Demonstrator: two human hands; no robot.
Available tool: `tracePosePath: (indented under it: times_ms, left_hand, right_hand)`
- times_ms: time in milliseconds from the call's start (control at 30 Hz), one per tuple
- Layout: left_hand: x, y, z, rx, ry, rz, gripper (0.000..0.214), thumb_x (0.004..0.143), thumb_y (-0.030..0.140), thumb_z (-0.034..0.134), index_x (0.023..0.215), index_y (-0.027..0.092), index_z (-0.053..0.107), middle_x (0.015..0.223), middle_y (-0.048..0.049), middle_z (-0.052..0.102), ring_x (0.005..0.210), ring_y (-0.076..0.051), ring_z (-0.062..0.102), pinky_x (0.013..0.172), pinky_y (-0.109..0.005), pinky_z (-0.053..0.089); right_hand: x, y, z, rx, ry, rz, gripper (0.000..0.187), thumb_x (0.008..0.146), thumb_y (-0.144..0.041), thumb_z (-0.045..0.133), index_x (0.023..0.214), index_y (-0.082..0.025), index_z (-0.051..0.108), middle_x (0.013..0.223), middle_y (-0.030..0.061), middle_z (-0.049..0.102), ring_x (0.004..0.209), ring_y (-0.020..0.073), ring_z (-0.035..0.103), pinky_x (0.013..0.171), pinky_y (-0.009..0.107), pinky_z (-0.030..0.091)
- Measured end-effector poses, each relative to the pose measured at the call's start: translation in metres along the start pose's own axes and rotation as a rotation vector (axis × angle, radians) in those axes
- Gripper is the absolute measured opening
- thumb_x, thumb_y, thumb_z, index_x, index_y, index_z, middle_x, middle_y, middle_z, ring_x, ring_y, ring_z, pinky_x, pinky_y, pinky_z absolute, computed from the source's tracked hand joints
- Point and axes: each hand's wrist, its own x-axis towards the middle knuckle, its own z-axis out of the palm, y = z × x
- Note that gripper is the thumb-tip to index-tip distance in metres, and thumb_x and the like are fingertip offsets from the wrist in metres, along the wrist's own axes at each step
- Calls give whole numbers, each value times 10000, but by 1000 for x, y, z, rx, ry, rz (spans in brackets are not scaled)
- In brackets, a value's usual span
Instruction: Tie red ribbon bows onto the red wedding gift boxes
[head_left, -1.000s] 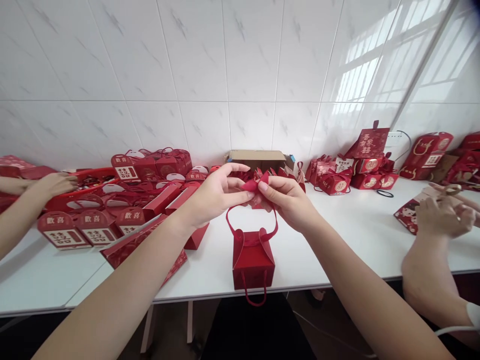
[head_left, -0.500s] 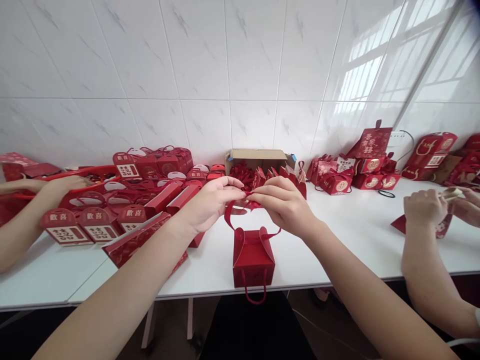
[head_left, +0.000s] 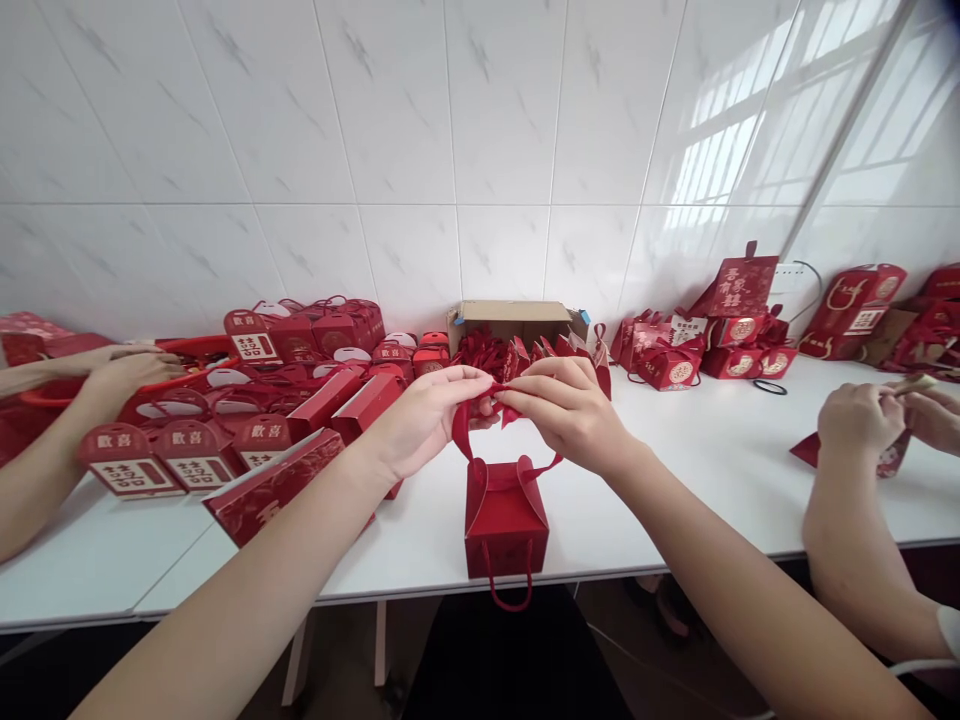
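Ribbon (head_left: 462, 428) loops up from the small red box (head_left: 507, 555), whose curved flaps lean inward; it stands upright at the counter's (head_left: 720, 450) near edge, a cord handle (head_left: 512, 607) dangling in front. Above, the fingers of our left hand (head_left: 427, 415) and right hand (head_left: 571, 405) pinch that ribbon. We seem to be tying it; next calls for an even pull.

Pale marbled wall tiles (head_left: 390, 110), open cardboard box (head_left: 517, 312) before them, black loop (head_left: 771, 392) beside stacked red boxes (head_left: 741, 295), white counter (head_left: 720, 470)
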Motion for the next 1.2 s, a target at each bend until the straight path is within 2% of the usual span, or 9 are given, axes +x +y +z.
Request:
tracePosePath:
  times_ms: [133, 267, 400, 533, 633, 733, 867, 1000, 1200]
  left_hand:
    - [-6, -6, 0, 593, 272, 377, 263, 837, 362, 555, 1036, 191, 579, 742, -3, 580, 698, -145, 543, 708, -275, 438]
    - [-18, -7, -13, 1091, 485, 616, 325, 838, 313, 547, 1149, 221, 532, 697, 21, 526, 687, -144, 528, 776, -262, 413]
    - [-39, -14, -38, 1296, 552, 546, 319, 823, 283, 552, 1137, 231, 530, 651, 36, 434, 586, -135, 465, 674, -243, 395]
    - [-64, -38, -67, 1408, 427, 343, 298, 842, 228, 469, 1130, 211, 545, 727, -1, 520, 587, -153, 488, 642, -259, 383]
    - [-78, -57, -83, 1393, 264, 185, 282, 848, 206, 420, 1079, 213, 581, 906, -50, 613, 714, -189, 572, 693, -276, 407]
    - [-81, -70, -85, 1399, 149, 144, 252, 840, 195, 415, 955, 224, 637, 921, -62, 629, 840, -230, 588, 769, -313, 417]
    - [-72, -74, -66, 1318, 262, 261, 168, 830, 273, 492, 884, 223, 643, 970, -82, 613, 971, -268, 549, 908, -390, 382]
    - [-56, -80, -41, 888, 294, 159, 173, 833, 349, 530, 945, 230, 587, 1015, -66, 604, 996, -237, 557, 924, -360, 411]
    - [-41, -103, -25, 501, 233, -53, 261, 770, 410, 611, 847, 206, 467, 874, -8, 526, 869, -166, 553, 800, -306, 467]
  right_hand:
    - [-2, -7, -2, 136, 92, 196, 241, 864, -110, 541, 986, -256, 689, 1036, 39, 684, 958, 193, 578, 823, 376, 440]
    - [-12, -21, -13, 260, 242, 597, 173, 870, -172, 534, 860, -229, 697, 1033, 82, 643, 955, 219, 591, 818, 401, 482]
    - [-46, -28, -35, 226, 211, 856, 130, 854, -234, 558, 764, -209, 649, 968, 82, 643, 928, 232, 600, 838, 412, 467]
    - [-105, -29, -57, 121, 69, 1087, 195, 836, -302, 556, 669, -209, 592, 956, 69, 654, 912, 245, 596, 816, 412, 458]
    - [-143, -28, -65, 64, -121, 1261, 246, 811, -348, 553, 606, -212, 565, 944, 69, 659, 897, 268, 597, 681, 386, 479]
    - [-157, -27, -63, 35, -239, 1278, 217, 809, -400, 552, 739, -214, 639, 1018, 87, 640, 973, 285, 589, 735, 415, 497]
    - [-136, -30, -47, 32, -177, 1175, 319, 854, -424, 522, 1047, -200, 642, 1145, 120, 594, 1094, 280, 552, 888, 472, 468]
    - [-104, -40, -26, 386, -223, 1066, 287, 906, -381, 464, 1082, -210, 613, 1131, 105, 625, 1082, 240, 577, 920, 432, 470]
    - [-89, -53, -2, 800, -478, 1253, 350, 849, -496, 519, 1033, -200, 546, 1085, 71, 592, 781, 160, 620, 617, 292, 501]
